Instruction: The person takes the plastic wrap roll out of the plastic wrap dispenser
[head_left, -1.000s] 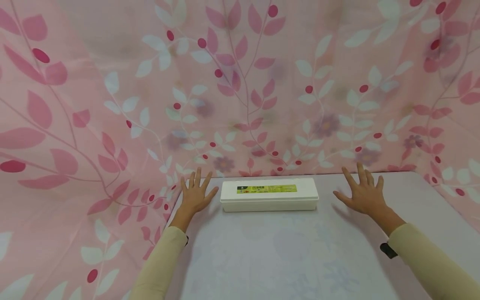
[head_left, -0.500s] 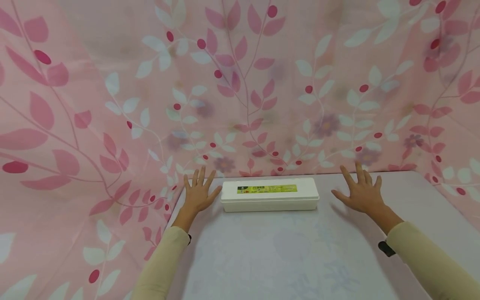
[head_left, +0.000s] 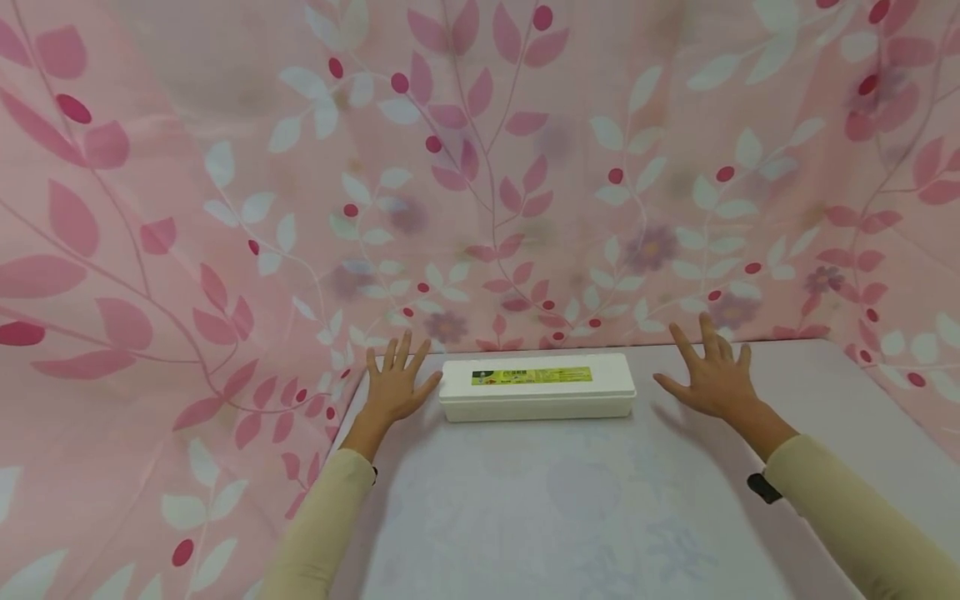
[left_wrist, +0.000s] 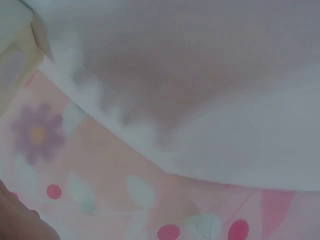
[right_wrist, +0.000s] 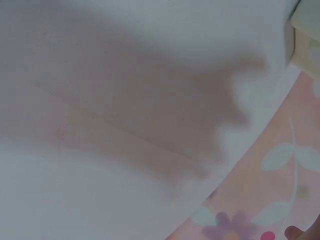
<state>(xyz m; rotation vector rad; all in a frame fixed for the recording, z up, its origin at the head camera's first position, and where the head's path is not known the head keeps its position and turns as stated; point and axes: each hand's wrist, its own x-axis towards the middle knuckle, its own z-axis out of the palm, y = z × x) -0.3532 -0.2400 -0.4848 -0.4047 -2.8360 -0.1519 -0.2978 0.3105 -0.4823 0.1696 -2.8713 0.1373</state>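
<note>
A long white lidded box (head_left: 536, 408) with a yellow-green label (head_left: 532, 377) lies lengthwise near the back of the table. By its left end is my left hand (head_left: 393, 392), fingers spread, the thumb tip at the box's corner; whether it touches cannot be told. To the right of the box, with a small gap, my right hand (head_left: 716, 379) is held with fingers spread and holds nothing. Both hands cast shadows on the tabletop. Only a bit of the left hand (left_wrist: 22, 220) shows in the left wrist view, and one fingertip (right_wrist: 294, 232) in the right wrist view.
A pale cloth with faint patterns covers the table (head_left: 510, 517). Pink leaf-and-flower fabric (head_left: 495, 167) hangs behind the table's back edge and along both sides. A dark wrist strap (head_left: 763, 488) shows at the right sleeve.
My right hand has shifted a little left, nearer the box. My left hand has moved slightly right, its thumb now at the box's corner. The box has stayed in place.
</note>
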